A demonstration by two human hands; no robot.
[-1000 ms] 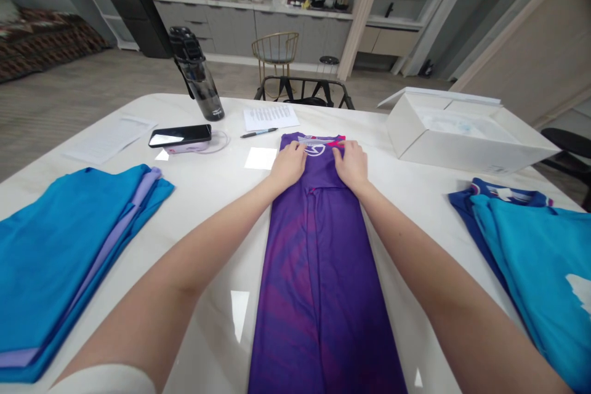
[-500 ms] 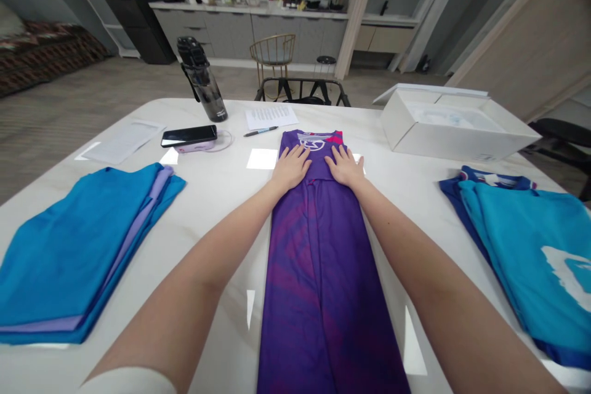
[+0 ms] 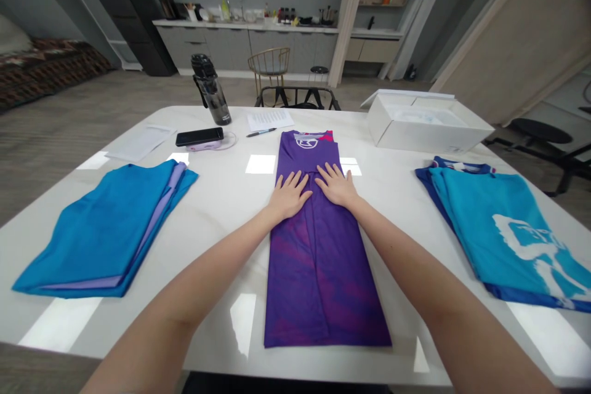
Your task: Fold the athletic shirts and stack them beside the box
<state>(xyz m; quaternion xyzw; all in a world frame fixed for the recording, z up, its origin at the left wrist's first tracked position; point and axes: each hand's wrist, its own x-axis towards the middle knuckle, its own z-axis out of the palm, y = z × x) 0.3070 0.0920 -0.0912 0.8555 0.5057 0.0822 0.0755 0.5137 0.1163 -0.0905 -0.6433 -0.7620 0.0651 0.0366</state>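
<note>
A purple jersey (image 3: 318, 283) with magenta patches lies lengthwise on the white table (image 3: 217, 240), its sides folded in to meet along the middle. A white emblem shows below its neckline at the far end. My left hand (image 3: 289, 196) rests flat on the upper left part, fingers spread. Opposite it, my right hand (image 3: 336, 186) presses flat on the upper right part, fingers also apart. Neither hand grips the cloth. The jersey's lower hem lies straight, near the table's front edge.
Folded blue and lilac shirts (image 3: 106, 228) lie at left, folded turquoise and navy shirts (image 3: 498, 228) at right. Farther back are a phone (image 3: 199, 136), a dark bottle (image 3: 212, 92), a pen (image 3: 261, 133), papers (image 3: 270, 119) and an open white box (image 3: 425, 126).
Both hands have slid down the jersey from beside the emblem toward me, staying flat. The view has shifted, so the lower hem and the table's front edge now show.
</note>
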